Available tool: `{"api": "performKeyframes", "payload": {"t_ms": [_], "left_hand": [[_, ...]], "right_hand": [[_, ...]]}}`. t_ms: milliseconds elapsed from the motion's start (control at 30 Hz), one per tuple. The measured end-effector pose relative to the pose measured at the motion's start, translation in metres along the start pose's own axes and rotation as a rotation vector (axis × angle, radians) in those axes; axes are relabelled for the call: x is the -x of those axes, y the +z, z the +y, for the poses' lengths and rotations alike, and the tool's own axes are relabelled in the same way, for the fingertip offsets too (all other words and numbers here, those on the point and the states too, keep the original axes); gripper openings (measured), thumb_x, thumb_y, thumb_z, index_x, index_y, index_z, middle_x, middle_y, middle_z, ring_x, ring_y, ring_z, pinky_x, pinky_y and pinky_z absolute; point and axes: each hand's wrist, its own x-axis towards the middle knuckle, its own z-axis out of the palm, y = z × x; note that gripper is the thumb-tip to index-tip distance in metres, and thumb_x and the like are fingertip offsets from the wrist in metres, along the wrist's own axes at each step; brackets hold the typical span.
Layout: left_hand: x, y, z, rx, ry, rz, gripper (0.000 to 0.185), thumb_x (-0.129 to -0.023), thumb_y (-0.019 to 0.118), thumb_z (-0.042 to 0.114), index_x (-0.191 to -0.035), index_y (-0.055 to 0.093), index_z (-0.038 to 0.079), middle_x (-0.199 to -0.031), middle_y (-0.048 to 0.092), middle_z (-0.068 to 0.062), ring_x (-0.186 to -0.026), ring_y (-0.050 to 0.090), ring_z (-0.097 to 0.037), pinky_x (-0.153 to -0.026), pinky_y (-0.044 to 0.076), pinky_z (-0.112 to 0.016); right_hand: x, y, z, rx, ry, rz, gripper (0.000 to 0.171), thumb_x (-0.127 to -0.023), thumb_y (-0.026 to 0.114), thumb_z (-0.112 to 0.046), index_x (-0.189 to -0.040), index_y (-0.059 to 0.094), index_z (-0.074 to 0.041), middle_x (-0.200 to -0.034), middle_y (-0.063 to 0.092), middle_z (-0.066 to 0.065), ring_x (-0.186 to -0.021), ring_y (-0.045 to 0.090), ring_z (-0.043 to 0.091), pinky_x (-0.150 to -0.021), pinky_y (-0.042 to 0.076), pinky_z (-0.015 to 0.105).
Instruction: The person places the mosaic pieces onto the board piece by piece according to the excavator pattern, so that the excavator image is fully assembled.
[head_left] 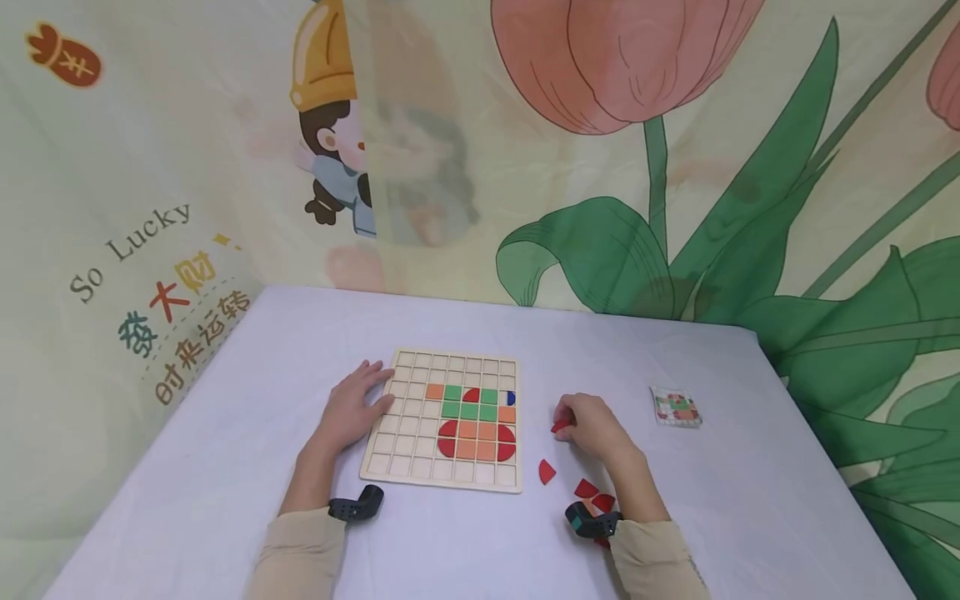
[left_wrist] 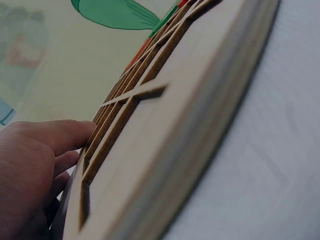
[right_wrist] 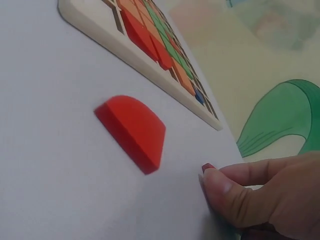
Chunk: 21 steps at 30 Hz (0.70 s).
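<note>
My left hand point(head_left: 352, 408) rests with its fingers at the left edge of a wooden grid board point(head_left: 442, 482); in the left wrist view its thumb lies along the board's rim point(left_wrist: 165, 150). Green, orange, red and blue tiles fill some squares in the board's middle and right. Right of the board, my right hand point(head_left: 592, 425) pinches a small red tile point(right_wrist: 207, 166) between thumb and fingers, close over the table. The fingers hide most of that tile. A loose red quarter-circle tile point(right_wrist: 132, 130) lies flat between this hand and the board.
Several more red tiles point(head_left: 585, 488) and an orange one lie near the right wrist, partly hidden by its black wrist camera point(head_left: 591, 521). A small pattern card point(head_left: 675, 407) is farther right on the white tablecloth point(head_left: 450, 550). A printed curtain point(head_left: 435, 267) hangs behind the table.
</note>
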Motion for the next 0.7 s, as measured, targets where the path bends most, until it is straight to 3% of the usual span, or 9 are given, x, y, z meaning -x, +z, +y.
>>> {"api": "performKeyframes", "payload": {"t_ms": [300, 700], "left_hand": [[-0.001, 0.0, 0.0, -0.004, 0.005, -0.003, 0.051, -0.092, 0.058, 0.027, -0.139, 0.047, 0.01, -0.153, 0.033, -0.014, -0.146, 0.017, -0.033, -0.118, 0.012, -0.058], [0.001, -0.001, 0.002, 0.004, -0.002, -0.005, 0.051, -0.092, 0.058, 0.027, -0.139, 0.047, 0.01, -0.153, 0.033, -0.015, -0.146, 0.017, -0.033, -0.118, 0.012, -0.057]], "right_hand": [[-0.01, 0.007, -0.014, 0.022, -0.003, 0.011, 0.023, -0.074, 0.081, -0.012, -0.086, 0.063, -0.014, -0.078, 0.06, 0.001, -0.075, 0.053, 0.015, -0.072, 0.056, 0.028], [-0.018, 0.007, -0.016, -0.072, 0.012, 0.024, 0.021, -0.078, 0.078, -0.013, -0.094, 0.065, -0.013, -0.085, 0.061, 0.002, -0.08, 0.054, 0.016, -0.075, 0.056, 0.028]]}}
